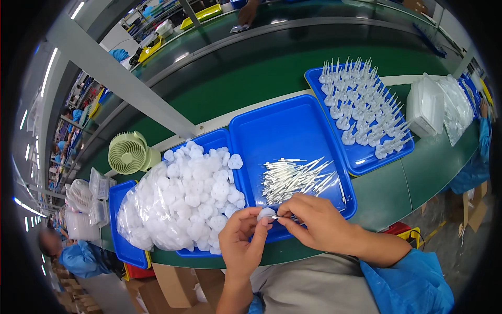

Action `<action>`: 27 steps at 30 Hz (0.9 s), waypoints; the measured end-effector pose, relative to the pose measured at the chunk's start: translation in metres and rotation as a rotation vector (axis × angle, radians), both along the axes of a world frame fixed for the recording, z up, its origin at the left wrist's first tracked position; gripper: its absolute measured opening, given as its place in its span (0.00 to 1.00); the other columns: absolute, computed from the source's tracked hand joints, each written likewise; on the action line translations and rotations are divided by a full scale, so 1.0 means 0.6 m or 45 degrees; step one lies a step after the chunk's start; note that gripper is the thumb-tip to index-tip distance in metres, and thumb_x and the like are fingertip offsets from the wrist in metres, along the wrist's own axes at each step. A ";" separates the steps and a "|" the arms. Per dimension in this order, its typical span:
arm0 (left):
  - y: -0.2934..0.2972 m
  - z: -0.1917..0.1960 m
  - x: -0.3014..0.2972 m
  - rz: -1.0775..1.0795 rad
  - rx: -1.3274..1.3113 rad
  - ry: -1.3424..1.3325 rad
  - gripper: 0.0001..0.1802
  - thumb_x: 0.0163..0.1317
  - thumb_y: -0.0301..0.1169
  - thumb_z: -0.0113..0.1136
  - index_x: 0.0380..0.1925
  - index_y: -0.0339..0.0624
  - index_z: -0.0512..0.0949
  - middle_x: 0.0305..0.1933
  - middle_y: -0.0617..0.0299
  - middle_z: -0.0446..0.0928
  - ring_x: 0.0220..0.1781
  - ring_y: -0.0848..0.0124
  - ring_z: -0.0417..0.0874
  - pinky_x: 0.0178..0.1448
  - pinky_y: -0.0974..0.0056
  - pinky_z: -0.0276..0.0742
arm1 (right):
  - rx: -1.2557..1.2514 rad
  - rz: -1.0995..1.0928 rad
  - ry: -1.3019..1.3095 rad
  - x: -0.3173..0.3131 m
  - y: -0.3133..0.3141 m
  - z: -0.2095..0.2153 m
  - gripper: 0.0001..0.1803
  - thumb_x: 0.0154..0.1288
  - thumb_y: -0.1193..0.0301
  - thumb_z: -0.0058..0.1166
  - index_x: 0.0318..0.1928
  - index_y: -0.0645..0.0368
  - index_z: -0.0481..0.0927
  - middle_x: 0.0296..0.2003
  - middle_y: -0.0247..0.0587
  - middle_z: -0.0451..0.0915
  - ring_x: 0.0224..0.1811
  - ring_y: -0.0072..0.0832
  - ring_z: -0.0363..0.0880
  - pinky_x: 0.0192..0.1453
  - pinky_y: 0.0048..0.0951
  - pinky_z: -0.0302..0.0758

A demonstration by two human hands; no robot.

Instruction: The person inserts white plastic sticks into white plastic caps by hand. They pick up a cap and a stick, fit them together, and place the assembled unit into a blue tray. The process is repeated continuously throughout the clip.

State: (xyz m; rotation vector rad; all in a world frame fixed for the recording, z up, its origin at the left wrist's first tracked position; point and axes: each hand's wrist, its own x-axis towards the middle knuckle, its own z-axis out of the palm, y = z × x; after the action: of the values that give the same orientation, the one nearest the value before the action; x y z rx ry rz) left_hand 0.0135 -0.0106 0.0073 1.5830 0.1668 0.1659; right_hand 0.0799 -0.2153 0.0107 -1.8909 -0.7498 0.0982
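The left forearm [232,295] rises from the lower edge, bare, with the left hand [241,238] at its end, the thumb [259,234] pointing upward and pinched toward the bent index finger [244,214]. The right forearm [381,246] slants in from the lower right, bare below the elbow. The right hand [320,219] is turned leftward, its fingers curled and thumb extended in a pinch. The fingertips of both hands nearly meet.

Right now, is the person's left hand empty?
No, the left hand holds a small whitish piece between its thumb and fingers.
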 end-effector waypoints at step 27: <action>0.000 -0.010 -0.001 -0.015 0.078 -0.078 0.10 0.76 0.16 0.72 0.53 0.28 0.84 0.57 0.49 0.89 0.54 0.68 0.92 0.58 0.64 0.91 | 0.115 -0.064 0.217 -0.007 -0.003 0.011 0.06 0.71 0.77 0.70 0.45 0.62 0.87 0.33 0.41 0.85 0.29 0.32 0.86 0.31 0.34 0.80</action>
State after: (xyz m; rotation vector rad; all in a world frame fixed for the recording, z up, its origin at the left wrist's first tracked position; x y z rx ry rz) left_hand 0.0128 -0.0104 0.0014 1.6378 0.1051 0.2117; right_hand 0.0760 -0.2168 0.0174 -1.7891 -0.5809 0.1887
